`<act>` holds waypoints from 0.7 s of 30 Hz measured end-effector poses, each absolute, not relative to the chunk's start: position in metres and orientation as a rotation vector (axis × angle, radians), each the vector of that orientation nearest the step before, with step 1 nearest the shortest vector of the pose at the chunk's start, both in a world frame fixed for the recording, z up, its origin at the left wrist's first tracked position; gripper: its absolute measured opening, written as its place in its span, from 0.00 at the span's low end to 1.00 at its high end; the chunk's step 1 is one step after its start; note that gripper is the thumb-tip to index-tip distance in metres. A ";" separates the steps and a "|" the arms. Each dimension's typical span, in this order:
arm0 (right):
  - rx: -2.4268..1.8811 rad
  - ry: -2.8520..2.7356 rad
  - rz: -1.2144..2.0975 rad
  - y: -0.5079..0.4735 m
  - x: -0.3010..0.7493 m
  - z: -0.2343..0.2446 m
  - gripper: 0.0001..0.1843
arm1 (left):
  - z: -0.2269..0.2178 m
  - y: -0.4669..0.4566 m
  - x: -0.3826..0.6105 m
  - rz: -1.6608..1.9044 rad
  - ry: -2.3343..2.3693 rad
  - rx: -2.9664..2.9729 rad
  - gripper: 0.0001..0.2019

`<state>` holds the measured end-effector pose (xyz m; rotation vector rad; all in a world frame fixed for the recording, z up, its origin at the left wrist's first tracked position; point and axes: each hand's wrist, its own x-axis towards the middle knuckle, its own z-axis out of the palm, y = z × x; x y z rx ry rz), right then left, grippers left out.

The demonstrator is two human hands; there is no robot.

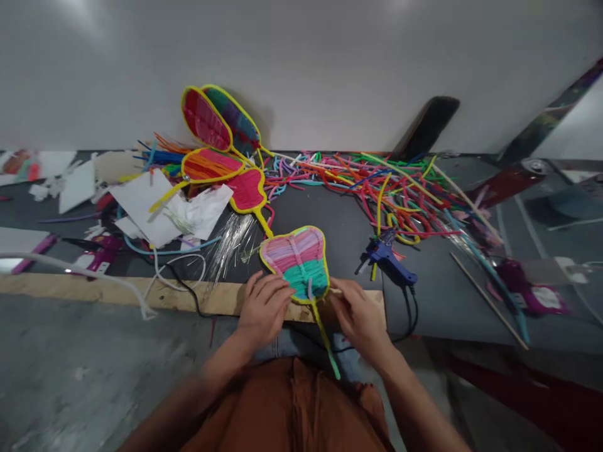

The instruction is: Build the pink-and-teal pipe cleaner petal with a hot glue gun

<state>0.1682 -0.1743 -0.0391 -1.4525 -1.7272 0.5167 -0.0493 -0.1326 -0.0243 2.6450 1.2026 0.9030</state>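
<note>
A fan-shaped pipe-cleaner piece (294, 260) lies in front of me, filled with lilac, pink and teal strands inside a yellow rim. Its yellow stem hangs down over the wooden strip (179, 294) and ends in a green tip. My left hand (266, 307) grips the lower left rim, fingers together on top and thumb hidden. At the lower right rim, my right hand (355, 311) pinches the edge with bent fingers. A blue hot glue gun (389, 258) rests to the right of the piece, its cord running down.
More yellow-rimmed fan shapes (207, 119) lean behind, against the pale wall. Loose pipe cleaners (339, 179) are heaped along the back. White paper scraps (146, 207) and clear strands (233, 242) lie left. At right are a red can (511, 182) and a purple pack (537, 295).
</note>
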 end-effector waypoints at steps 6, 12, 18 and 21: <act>-1.507 -1.961 0.502 -0.141 0.150 -0.038 0.16 | -0.029 -0.135 -0.053 0.796 1.134 2.719 0.12; -1.552 -1.996 0.585 -0.146 0.162 -0.034 0.09 | -0.039 -0.135 -0.054 0.680 1.105 2.731 0.11; -1.467 -1.979 0.585 -0.166 0.167 -0.032 0.06 | -0.035 -0.133 -0.045 0.710 1.112 2.743 0.08; -1.389 -1.998 0.548 -0.174 0.169 -0.031 0.05 | -0.034 -0.131 -0.040 0.677 1.066 2.754 0.08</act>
